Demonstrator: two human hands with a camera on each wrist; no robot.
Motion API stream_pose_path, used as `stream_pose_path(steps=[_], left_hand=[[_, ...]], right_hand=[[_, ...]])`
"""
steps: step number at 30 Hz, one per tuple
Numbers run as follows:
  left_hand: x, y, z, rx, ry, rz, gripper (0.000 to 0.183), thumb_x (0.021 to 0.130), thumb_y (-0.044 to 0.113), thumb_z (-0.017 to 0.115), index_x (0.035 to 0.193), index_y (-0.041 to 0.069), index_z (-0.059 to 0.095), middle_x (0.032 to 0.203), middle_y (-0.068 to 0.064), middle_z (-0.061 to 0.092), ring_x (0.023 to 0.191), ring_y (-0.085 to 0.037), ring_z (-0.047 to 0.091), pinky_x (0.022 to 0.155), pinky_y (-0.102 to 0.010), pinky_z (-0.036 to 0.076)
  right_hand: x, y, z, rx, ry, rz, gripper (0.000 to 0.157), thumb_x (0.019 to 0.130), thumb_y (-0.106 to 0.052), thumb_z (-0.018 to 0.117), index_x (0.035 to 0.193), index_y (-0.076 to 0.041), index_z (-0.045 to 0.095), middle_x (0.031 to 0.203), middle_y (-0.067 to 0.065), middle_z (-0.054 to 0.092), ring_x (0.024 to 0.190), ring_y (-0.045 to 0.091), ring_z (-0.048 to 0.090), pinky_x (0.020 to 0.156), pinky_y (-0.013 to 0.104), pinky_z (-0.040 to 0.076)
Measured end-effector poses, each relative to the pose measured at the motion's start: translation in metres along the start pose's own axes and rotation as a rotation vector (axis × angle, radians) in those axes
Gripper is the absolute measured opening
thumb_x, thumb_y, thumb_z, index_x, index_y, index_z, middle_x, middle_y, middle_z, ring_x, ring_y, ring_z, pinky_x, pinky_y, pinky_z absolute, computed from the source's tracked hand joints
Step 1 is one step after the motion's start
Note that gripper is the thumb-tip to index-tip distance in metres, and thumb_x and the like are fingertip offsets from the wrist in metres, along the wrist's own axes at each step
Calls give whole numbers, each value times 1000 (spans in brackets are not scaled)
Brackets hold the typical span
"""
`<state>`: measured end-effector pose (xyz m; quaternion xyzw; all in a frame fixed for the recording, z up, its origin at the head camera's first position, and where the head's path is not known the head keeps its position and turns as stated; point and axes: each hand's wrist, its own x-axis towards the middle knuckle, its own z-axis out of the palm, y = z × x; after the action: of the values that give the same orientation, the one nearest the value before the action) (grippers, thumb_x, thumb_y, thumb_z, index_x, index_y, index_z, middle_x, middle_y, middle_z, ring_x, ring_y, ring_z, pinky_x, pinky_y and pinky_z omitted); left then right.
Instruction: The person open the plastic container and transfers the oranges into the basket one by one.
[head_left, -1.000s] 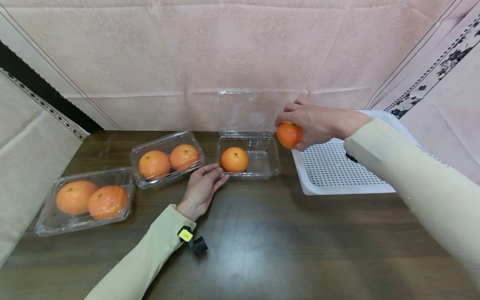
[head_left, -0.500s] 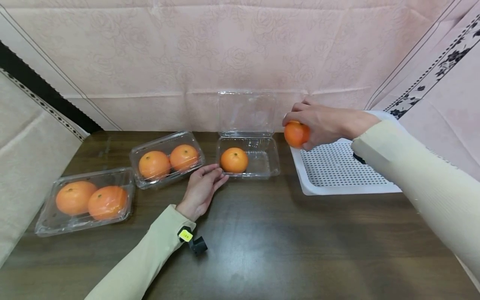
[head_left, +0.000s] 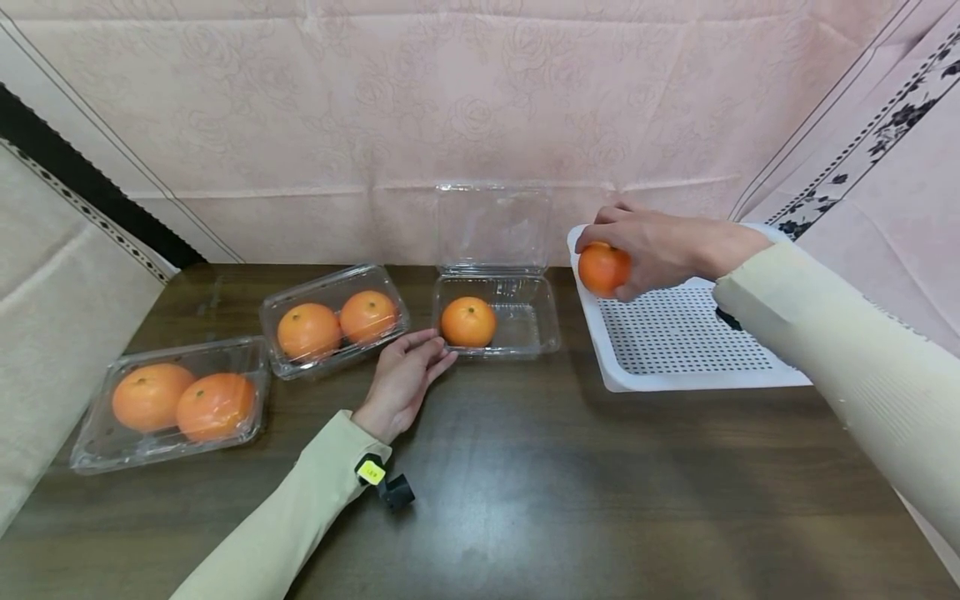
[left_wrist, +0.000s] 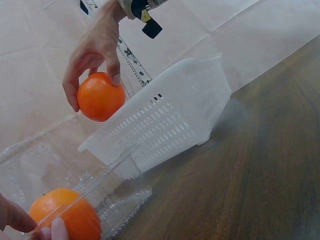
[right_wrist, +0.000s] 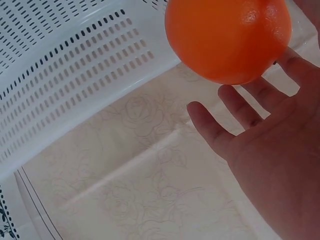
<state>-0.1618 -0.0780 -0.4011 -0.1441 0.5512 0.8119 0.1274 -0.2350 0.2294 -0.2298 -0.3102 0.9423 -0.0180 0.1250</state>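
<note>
My right hand [head_left: 651, 248] grips an orange [head_left: 603, 268] from above, over the left rim of a white perforated basket [head_left: 611, 367]. In the left wrist view that held orange [left_wrist: 101, 97] hangs by the basket's upper edge, off the table. My left hand [head_left: 402, 379] pinches the front left rim of a clear plastic clamshell box [head_left: 525, 329]. Its lid stands raised at the back. One orange [head_left: 468, 322] sits in the left half of this box. Close up, the left fingertips [left_wrist: 59, 230] touch the rim beside it. The basket's right part is hidden by the right sleeve.
Left of the raised-lid box lies a clear box [head_left: 334, 321] with two oranges inside. A second such box [head_left: 172, 404], also with two oranges, lies farther left. A pink cloth [head_left: 480, 108] hangs behind the wooden table [head_left: 540, 483].
My right hand has moved a little to the right with the orange, from beside the raised-lid box to above the basket's rim. The left hand has kept its place.
</note>
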Motion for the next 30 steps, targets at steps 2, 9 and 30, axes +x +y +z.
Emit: stream_pose_path(steps=[2, 9, 30], left_hand=[[0, 0, 0, 4, -2, -2, 39, 105, 2, 50, 143, -5, 42, 117, -10, 49, 105, -16, 56, 107, -31, 56], [1, -2, 0, 8, 3, -4, 39, 105, 2, 50, 142, -5, 43, 117, -10, 49, 105, -17, 55, 106, -31, 57], [2, -3, 0, -8, -4, 32, 40, 104, -1, 49, 143, -9, 41, 112, -10, 49, 98, -14, 57, 105, -31, 57]], right_hand=[[-1, 1, 1, 0, 0, 1, 62, 75, -11, 84, 132, -14, 61, 129, 11, 55, 128, 32, 37, 97, 54, 54], [-2, 7, 4, 18, -8, 30, 65, 75, -11, 85, 134, -15, 60, 131, 11, 53, 129, 33, 37, 97, 55, 53], [-1, 23, 18, 26, 1, 86, 65, 73, -9, 88, 132, -14, 61, 129, 13, 55, 125, 35, 37, 95, 53, 51]])
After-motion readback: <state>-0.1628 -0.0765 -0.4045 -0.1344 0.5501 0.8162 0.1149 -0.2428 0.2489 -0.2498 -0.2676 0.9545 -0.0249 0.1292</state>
